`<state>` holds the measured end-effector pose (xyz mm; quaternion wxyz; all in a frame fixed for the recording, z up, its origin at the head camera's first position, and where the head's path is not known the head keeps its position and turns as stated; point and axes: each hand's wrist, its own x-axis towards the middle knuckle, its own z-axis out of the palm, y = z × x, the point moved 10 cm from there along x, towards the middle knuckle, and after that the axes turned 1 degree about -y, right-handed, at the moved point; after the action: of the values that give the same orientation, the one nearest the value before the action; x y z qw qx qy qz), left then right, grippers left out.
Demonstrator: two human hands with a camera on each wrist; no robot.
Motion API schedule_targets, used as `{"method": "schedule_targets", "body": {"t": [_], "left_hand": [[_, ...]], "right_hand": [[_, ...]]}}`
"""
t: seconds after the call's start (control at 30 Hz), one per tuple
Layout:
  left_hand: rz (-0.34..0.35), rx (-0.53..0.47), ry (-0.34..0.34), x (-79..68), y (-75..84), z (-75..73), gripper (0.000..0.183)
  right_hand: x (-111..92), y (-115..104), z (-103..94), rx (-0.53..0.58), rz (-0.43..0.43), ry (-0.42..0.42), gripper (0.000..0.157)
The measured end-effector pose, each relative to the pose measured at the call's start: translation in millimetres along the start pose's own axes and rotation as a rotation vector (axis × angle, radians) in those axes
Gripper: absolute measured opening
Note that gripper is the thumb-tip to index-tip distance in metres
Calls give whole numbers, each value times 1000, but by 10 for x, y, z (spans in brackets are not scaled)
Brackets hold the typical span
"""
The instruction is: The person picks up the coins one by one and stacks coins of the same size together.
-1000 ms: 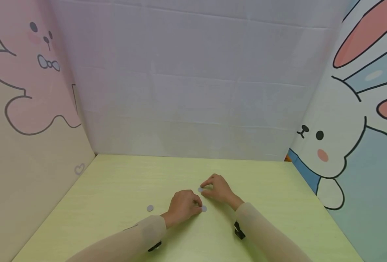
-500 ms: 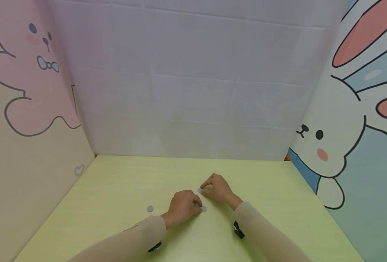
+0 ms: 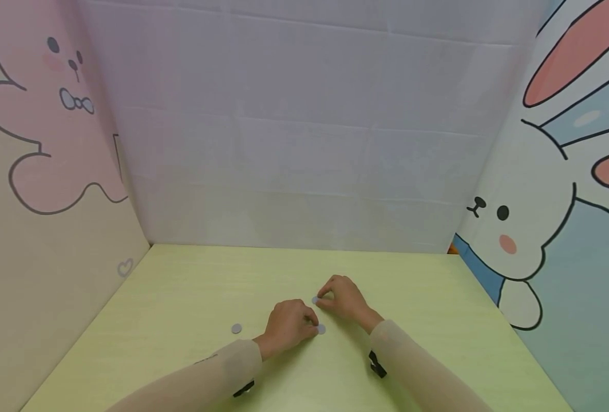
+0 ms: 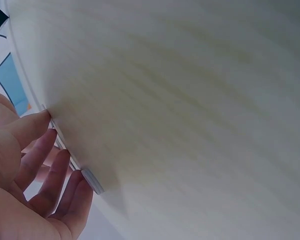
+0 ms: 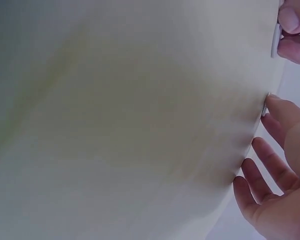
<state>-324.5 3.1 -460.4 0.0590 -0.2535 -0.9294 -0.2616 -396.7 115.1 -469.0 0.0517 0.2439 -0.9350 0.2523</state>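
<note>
Thumb and index finger of my left hand (image 3: 288,325) pinch a small flat grey disc (image 3: 321,329) by its left edge, low on the table. Just beyond it, my right hand (image 3: 344,297) pinches a second grey disc (image 3: 315,300) between thumb and index finger. The right wrist view shows both: the left hand's disc (image 5: 276,41) at the top, and the right hand's disc (image 5: 265,104) below it, partly covered by fingers. A third grey disc (image 3: 236,328) lies flat to the left of my left hand, untouched.
The pale yellow-green table (image 3: 201,280) meets a plain whitish cloth wall (image 3: 294,143) at the back. Printed side panels stand left and right, with a pink bear (image 3: 67,143) and a white rabbit (image 3: 526,200). Dark straps sit at both sleeves.
</note>
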Motion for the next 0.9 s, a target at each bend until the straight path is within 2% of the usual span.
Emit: {"method": "schedule_targets", "body": {"t": [0.3, 0.57, 0.9], "left_hand": [[0, 10, 6, 7, 4, 2, 9], [4, 16, 10, 3, 14, -7, 9], [-3, 18, 24, 17, -16, 6, 9]], "right_hand": [[-53, 3, -40, -20, -41, -12, 15], [-149, 41, -122, -1, -19, -20, 13], [-326, -15, -215, 14, -94, -15, 11]]}}
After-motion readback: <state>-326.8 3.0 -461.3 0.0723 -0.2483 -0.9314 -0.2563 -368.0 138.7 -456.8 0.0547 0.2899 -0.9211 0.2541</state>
